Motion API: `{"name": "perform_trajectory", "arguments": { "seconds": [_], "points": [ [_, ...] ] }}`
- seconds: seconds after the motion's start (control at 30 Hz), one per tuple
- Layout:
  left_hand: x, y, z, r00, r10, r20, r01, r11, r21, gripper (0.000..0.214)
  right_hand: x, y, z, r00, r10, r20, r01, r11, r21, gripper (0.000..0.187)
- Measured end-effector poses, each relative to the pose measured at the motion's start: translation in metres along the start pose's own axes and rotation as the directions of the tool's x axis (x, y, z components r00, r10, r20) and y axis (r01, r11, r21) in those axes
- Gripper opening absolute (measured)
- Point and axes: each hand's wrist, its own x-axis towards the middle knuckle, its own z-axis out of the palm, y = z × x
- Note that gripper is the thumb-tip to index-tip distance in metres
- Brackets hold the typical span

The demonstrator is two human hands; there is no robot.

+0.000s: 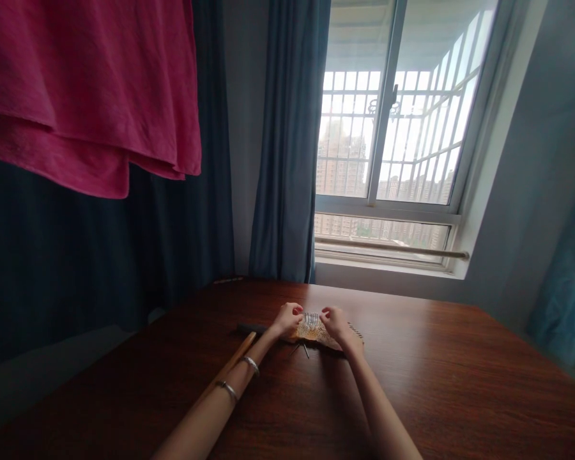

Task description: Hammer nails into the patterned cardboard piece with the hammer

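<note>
A small wooden board [316, 333] lies flat on the desk [436, 383], near the middle of its far half. Thin metal pins stand upright in a row along the board's far edge, between the two hands. No brand, label or writing can be read on the board or on anything else in view.

The left hand [287, 317] rests at the left end of the pin row. Its fingers are curled and pressed together at the pins; whether they pinch one cannot be told at this size. The right hand [334, 321] rests at the right end of the row, its fingers likewise bunched against the pins. Both hands touch the board. Two bracelets [239, 378] sit on the left forearm.

A hammer [242, 354] lies on the desk just beside the left forearm, partly under it, with its dark head near the board's left end and its wooden handle running toward the near edge. Two loose pins [301, 349] lie on the desk just in front of the board.

The desk surface is bare to the right of the board and toward the near edge. The far desk edge lies near a blue curtain [287, 160] and a window [393, 128] with a grille. A pink cloth [86, 83] hangs high at the upper left, well apart from the hands.
</note>
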Motion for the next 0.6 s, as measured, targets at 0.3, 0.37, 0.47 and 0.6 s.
{"name": "perform_trajectory", "arguments": {
  "seconds": [0.3, 0.37, 0.47, 0.6],
  "points": [
    [-0.001, -0.022, 0.018, 0.991, 0.131, 0.007, -0.132, 0.991, 0.035, 0.025, -0.015, -0.002, 0.032, 0.982, -0.175, -0.068, 0.168, 0.980, -0.104, 0.024],
    [0.000, -0.026, 0.016, 0.984, 0.179, 0.009, -0.179, 0.984, 0.011, 0.024, -0.015, -0.002, 0.033, 0.979, -0.184, -0.090, 0.172, 0.977, -0.128, 0.024],
    [0.000, -0.029, 0.015, 0.976, 0.219, -0.012, -0.219, 0.976, 0.001, 0.023, -0.016, 0.000, 0.035, 0.976, -0.181, -0.124, 0.159, 0.972, -0.171, 0.024],
    [-0.004, -0.027, 0.017, 0.969, 0.239, -0.067, -0.237, 0.971, 0.027, 0.019, -0.020, 0.002, 0.034, 0.970, -0.181, -0.164, 0.139, 0.961, -0.238, 0.022]
  ]
}}
